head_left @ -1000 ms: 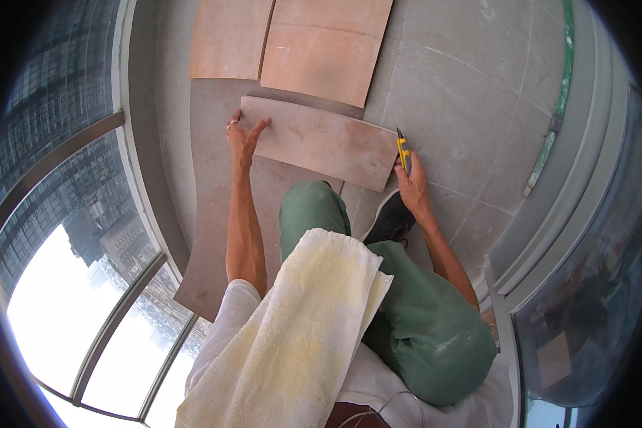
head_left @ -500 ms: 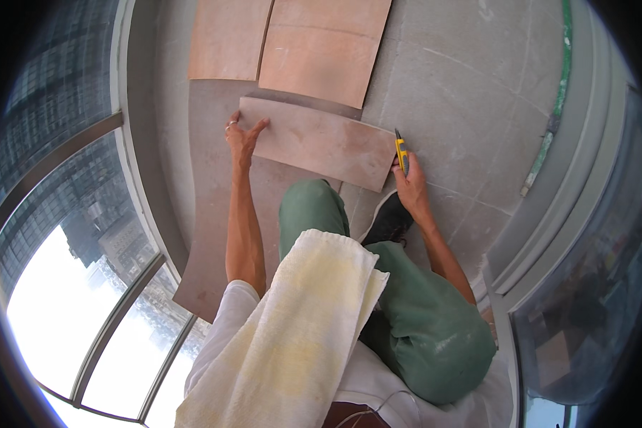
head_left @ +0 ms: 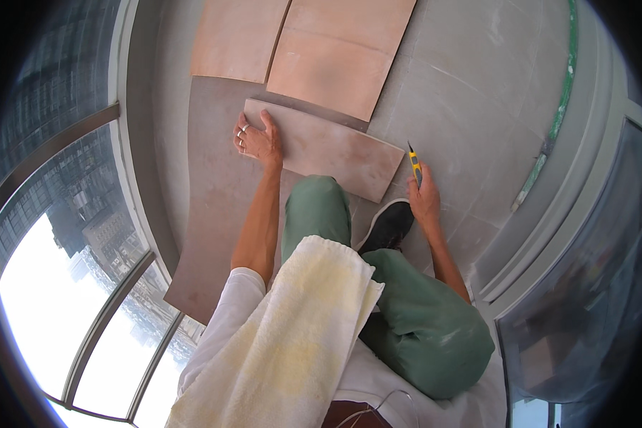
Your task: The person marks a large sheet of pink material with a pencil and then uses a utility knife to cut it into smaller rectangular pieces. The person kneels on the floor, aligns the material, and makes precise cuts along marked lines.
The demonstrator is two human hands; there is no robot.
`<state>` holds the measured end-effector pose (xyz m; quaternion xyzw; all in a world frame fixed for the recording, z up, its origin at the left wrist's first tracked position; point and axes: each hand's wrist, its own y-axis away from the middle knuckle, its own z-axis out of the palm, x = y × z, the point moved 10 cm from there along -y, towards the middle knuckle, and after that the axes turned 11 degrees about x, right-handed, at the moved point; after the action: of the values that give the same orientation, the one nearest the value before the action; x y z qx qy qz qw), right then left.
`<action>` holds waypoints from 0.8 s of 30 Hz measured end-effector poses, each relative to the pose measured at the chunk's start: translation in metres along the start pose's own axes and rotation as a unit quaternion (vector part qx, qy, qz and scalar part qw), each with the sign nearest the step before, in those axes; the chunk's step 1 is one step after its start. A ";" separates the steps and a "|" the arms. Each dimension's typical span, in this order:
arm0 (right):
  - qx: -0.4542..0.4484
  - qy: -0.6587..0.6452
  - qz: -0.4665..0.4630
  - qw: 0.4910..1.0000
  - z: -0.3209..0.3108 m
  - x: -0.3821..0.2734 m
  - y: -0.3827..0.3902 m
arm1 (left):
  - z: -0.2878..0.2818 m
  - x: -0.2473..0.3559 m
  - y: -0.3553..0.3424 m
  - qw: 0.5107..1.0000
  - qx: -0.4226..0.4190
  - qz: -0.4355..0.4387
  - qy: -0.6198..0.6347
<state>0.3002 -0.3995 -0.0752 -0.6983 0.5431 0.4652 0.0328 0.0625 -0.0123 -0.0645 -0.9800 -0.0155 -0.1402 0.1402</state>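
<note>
My left hand [head_left: 260,141], with rings on it, grips the left end of a narrow pinkish-brown board strip [head_left: 335,151]. Its thumb lies on the top face and its fingers curl at the end edge. The strip rests slanted over a larger brown sheet [head_left: 214,214], its right end reaching past that sheet over the floor tiles. Just off the right end, my right hand [head_left: 425,198] is closed around a yellow and grey utility knife [head_left: 415,165]. The blade is out, points away from me and touches nothing.
Two orange-tan boards [head_left: 335,60] lie beyond the strip on grey tiles [head_left: 471,93]. A dark shoe [head_left: 389,227] stands close to the strip's near edge. Windows [head_left: 85,285] run along the left; a green-edged strip [head_left: 560,107] follows the right wall. A pale towel [head_left: 285,335] hangs in front of me.
My left hand has turned and closed further over the strip's end. My right hand has drawn the knife slightly away from the strip's right end. The view has shifted a little.
</note>
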 end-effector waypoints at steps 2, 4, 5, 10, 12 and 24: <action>-0.016 0.049 -0.050 0.997 -0.014 -0.034 -0.009 | -0.003 0.006 0.000 1.000 0.008 -0.004 -0.026; -0.069 0.043 -0.075 0.994 -0.007 -0.073 -0.018 | -0.002 0.007 0.000 0.999 0.002 -0.009 -0.038; -0.096 0.040 -0.087 0.991 0.002 -0.093 -0.023 | -0.001 0.006 0.000 0.999 0.000 -0.012 -0.045; -0.216 0.093 -0.149 0.960 0.066 -0.164 -0.050 | 0.002 0.005 -0.002 0.999 0.001 -0.001 -0.037; -0.235 0.123 -0.183 0.947 0.092 -0.177 -0.064 | 0.004 0.005 -0.004 0.999 0.002 0.008 -0.033; -0.287 0.210 -0.207 0.911 0.173 -0.209 -0.080 | 0.006 0.001 -0.006 0.999 -0.013 0.024 -0.024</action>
<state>0.2617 -0.1193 -0.0669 -0.8561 0.2236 0.4264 -0.1878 0.0644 -0.0054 -0.0680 -0.9849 0.0063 -0.1136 0.1302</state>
